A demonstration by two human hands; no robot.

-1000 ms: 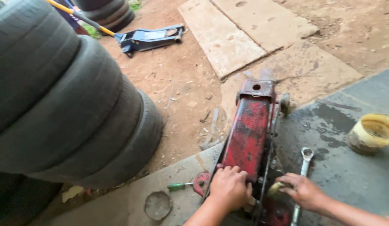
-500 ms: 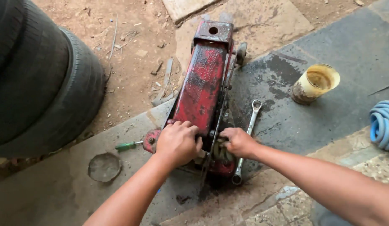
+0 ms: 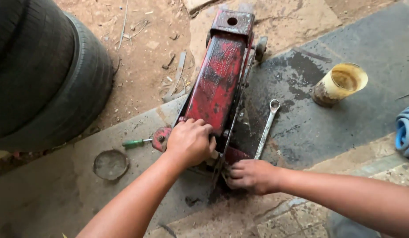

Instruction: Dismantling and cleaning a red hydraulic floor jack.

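A worn red floor jack (image 3: 217,79) lies on the concrete, its near end towards me. My left hand (image 3: 190,142) rests on the jack's near end with fingers curled over the frame. My right hand (image 3: 253,175) is closed at the jack's lower right corner, knuckles up; what its fingers hold is hidden. A silver ring spanner (image 3: 267,128) lies along the jack's right side, just above my right hand. A green-handled screwdriver (image 3: 136,143) lies left of the jack's red wheel.
Stacked black tyres (image 3: 41,70) fill the left. A stained yellow cup (image 3: 338,83) stands on the oil-dark concrete at right, a coiled blue hose (image 3: 407,132) at the right edge. A round lid (image 3: 110,164) lies lower left. Bare dirt lies beyond.
The view dropped and closed in on the jack. My right hand moved from the jack's rear top down to its lower right corner. My left hand stayed on the near end.
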